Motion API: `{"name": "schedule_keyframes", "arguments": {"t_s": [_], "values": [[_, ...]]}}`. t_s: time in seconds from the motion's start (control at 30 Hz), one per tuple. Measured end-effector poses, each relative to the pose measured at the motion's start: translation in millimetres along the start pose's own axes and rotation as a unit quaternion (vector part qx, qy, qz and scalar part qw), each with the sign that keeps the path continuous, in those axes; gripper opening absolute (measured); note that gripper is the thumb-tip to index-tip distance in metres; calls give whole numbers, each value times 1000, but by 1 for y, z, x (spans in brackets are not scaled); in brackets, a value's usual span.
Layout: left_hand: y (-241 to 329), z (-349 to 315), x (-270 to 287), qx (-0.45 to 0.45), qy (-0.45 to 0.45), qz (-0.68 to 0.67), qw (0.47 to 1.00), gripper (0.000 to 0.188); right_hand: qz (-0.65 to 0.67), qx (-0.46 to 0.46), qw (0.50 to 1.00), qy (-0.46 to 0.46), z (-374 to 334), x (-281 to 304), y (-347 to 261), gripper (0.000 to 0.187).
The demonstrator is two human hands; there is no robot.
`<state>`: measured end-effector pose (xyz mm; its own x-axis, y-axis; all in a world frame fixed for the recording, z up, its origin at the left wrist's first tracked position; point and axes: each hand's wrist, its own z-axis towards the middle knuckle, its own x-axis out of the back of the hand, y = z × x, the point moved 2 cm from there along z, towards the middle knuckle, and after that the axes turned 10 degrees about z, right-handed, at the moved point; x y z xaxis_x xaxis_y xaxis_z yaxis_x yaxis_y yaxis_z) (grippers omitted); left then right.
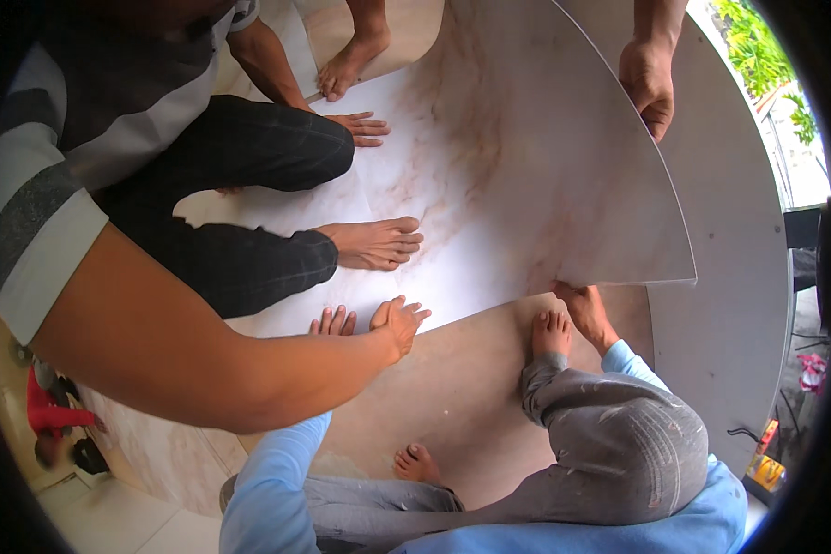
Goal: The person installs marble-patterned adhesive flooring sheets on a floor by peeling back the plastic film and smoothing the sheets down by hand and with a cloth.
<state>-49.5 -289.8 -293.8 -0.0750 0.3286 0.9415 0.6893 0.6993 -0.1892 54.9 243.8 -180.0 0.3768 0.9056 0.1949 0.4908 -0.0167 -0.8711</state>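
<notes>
A large glossy sheet (475, 198) with a pinkish-brown marble pattern spreads across the middle, its right end lifted and curved. My left hand (334, 321) rests flat on the sheet's near edge, fingers stretched out; a co-worker's forearm hides most of it. Beside it, that co-worker's hand (400, 325) presses on the same edge. My right hand (585, 312) grips the sheet's near edge close to its raised corner; the fingertips are partly hidden by the sheet. At the upper right, another person's hand (649, 85) holds the curved far edge.
The co-worker in a striped shirt squats on the left, with a bare foot (376, 244) and a second hand (357, 128) on the sheet. Another bare foot (353, 63) stands behind. A grey panel (725, 314) lies right. A person in red (51, 406) is far left.
</notes>
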Motion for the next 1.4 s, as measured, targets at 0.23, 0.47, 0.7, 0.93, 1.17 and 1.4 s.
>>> {"name": "schedule_keyframes", "arguments": {"t_s": [0.23,0.47,0.7,0.93,1.17,1.4], "values": [[10,4,18,37,-2,-28,999,72,-10,31,999,9,6,4,21,25],[11,2,23,110,-55,-188,975,67,-21,-11,1000,-1,2,4,6,27],[70,5,61,-101,34,-253,962,46,-40,38,998,-24,10,14,7,33],[182,95,138,-122,135,-415,891,28,-258,192,947,-9,17,54,2,35],[268,174,158,171,-191,-734,629,42,-232,269,933,55,35,64,17,33],[330,195,127,356,-213,-892,182,56,115,88,988,52,49,49,42,25]]}}
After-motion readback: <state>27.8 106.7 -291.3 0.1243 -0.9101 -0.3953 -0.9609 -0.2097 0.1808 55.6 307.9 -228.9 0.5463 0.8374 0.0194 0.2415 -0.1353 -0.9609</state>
